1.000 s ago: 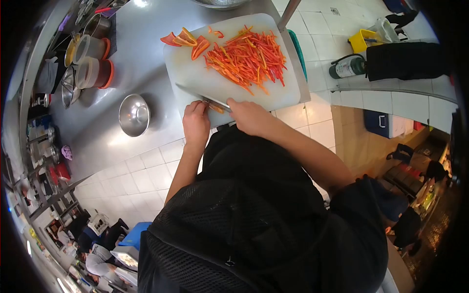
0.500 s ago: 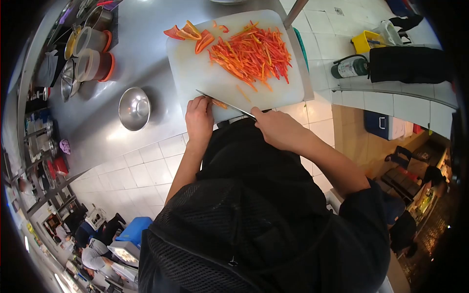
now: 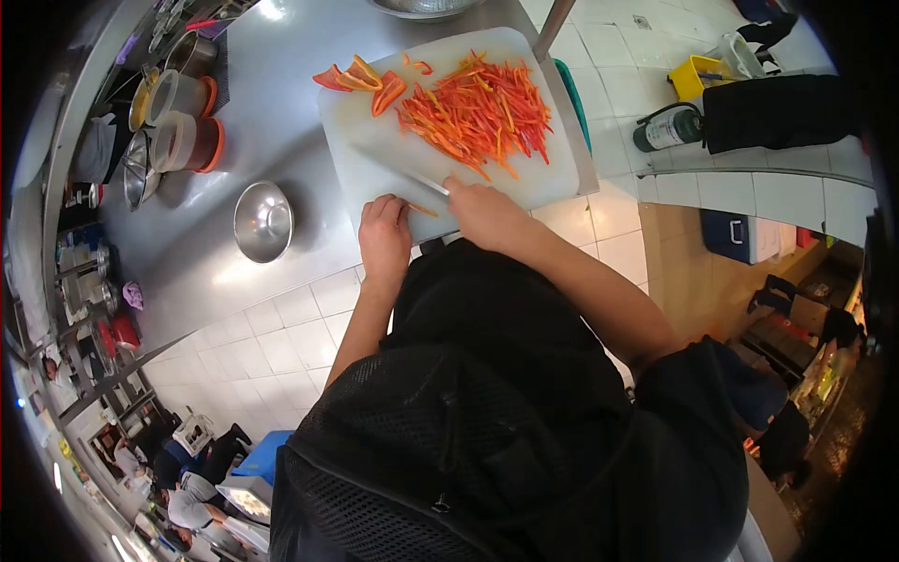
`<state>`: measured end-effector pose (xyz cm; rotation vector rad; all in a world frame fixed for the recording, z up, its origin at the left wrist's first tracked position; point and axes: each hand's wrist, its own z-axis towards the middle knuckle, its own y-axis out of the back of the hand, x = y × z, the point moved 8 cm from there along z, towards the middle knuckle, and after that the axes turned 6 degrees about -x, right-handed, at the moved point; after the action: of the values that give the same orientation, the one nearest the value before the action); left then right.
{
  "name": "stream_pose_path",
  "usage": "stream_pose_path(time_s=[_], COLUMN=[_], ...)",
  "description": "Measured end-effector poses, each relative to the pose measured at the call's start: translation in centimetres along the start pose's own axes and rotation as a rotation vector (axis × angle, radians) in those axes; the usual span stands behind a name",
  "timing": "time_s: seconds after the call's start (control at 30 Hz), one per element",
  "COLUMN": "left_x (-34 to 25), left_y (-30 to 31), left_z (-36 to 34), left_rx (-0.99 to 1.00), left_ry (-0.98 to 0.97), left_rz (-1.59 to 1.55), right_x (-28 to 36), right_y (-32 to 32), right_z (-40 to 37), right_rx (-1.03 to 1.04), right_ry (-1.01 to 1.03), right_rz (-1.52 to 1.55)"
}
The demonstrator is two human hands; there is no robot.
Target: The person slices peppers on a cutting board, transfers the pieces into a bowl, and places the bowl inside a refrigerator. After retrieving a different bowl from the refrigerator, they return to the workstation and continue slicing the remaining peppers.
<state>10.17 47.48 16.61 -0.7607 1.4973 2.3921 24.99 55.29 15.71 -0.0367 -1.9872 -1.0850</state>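
Note:
A white cutting board (image 3: 365, 178) lies on the steel counter. On its right half is a heap of thin red and orange pepper strips (image 3: 482, 108), with larger pepper pieces (image 3: 361, 80) at the far left. My right hand (image 3: 487, 215) is wrapped round the handle of a knife (image 3: 417, 175), whose blade points to the left, just above the board. At the near edge my left hand (image 3: 384, 234) presses its fingers on a small pepper piece (image 3: 421, 209), partly hidden under the fingertips.
A steel bowl (image 3: 263, 223) stands left of the board. Plastic containers of sauce (image 3: 183, 140) line the counter's far left. Another metal bowl (image 3: 426, 7) is beyond the board. People (image 3: 192, 501) are at the lower left.
My right hand and the knife have moved left and away from my body, off the pepper piece. My left hand has stayed nearly in place. The view has shifted slightly.

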Motion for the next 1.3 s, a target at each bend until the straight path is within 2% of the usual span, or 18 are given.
stream_pose_path(time_s=[0.03,0.1,0.17,0.2,0.27,0.6,0.77,0.87,0.97,1.07,1.17,1.27,1.3], left_x=[-0.1,-0.4,-0.4,-0.3,0.1,-0.2,-0.1,-0.2,-0.1,0.2,0.4,0.3,0.3], left_y=[0.0,0.2,0.4,0.3,-0.2,0.1,0.0,0.1,-0.1,-0.3,-0.2,-0.2,-0.6], left_z=[0.0,-0.1,-0.2,-0.3,-0.4,-0.3,-0.2,0.0,0.1,0.0,0.0,0.3,0.6], left_rx=[0.000,-0.029,-0.043,-0.044,-0.031,-0.059,-0.034,0.006,0.023,0.016,-0.014,-0.017,0.007], left_ry=[0.015,0.027,0.020,0.025,0.031,-0.001,-0.014,-0.005,-0.015,0.025,0.042,0.036,0.037], left_rz=[-0.002,-0.028,-0.025,-0.026,0.005,-0.014,-0.018,-0.009,-0.005,-0.023,-0.056,-0.042,-0.024], right_x=[-1.1,-2.3,-0.5,-0.2,0.7,1.3,-0.2,0.9,1.2,-0.8,-3.9,-4.5,-4.3], right_y=[0.4,2.0,3.6,3.5,2.2,3.9,-1.5,-2.8,-2.3,-1.1,1.5,4.3,5.5], right_z=[0.4,-0.1,-1.4,-2.1,-3.9,-6.3,-3.1,-0.4,0.0,-3.2,-6.6,-7.3,-6.9], right_rx=[-0.037,-0.084,0.031,0.035,0.174,0.292,0.135,0.075,0.101,0.113,0.127,0.108,0.050], right_ry=[-0.068,-0.037,0.027,0.028,0.073,-0.018,0.016,0.074,0.067,0.057,0.086,0.078,-0.021], right_rz=[0.009,-0.018,-0.062,-0.064,-0.073,-0.030,0.039,0.069,0.054,0.056,0.111,0.113,0.047])
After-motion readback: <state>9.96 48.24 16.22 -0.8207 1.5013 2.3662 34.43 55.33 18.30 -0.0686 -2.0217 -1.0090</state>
